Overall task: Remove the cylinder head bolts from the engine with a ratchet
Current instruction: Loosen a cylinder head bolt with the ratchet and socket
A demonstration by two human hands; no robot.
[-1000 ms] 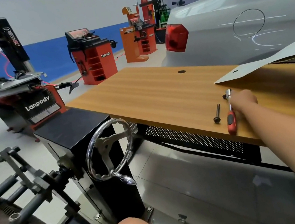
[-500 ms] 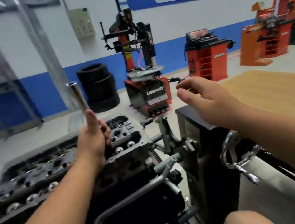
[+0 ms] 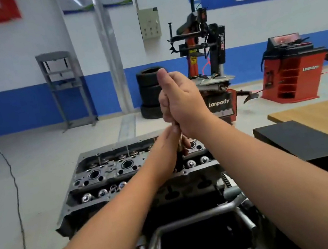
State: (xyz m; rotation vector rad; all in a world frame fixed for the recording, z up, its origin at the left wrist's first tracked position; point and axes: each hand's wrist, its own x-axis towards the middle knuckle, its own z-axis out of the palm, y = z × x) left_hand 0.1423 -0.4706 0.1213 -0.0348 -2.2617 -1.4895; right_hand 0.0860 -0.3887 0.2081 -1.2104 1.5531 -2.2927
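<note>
While both forearms are reaching in from the near edge, the right hand [image 3: 181, 104] is wrapping its fingers, thumb pointing up, around the upper part of an upright tool shaft [image 3: 180, 143], of which only a short metallic stretch is showing below the fist. The left hand [image 3: 171, 145] is sitting just beneath it, its grip curling round the lower part of the same shaft, right above the right end of the cylinder head [image 3: 123, 170]. The foot of the shaft is meeting the head near its right end, though the exact bolt is hidden behind the hands. The engine [image 3: 171, 199] is sitting on a dark stand in the near centre, the head facing up with round bores and shiny fittings showing along its near row. A bent metal tube [image 3: 176, 228] is crossing the near side of the stand. To the right, a black cabinet top [image 3: 304, 140] is lying beside a wooden tabletop [image 3: 320, 115]. Far behind, a tyre changer [image 3: 210, 68], a stack of tyres [image 3: 149, 96] and a red wheel balancer [image 3: 292, 68] are standing against the blue-and-white wall.
</note>
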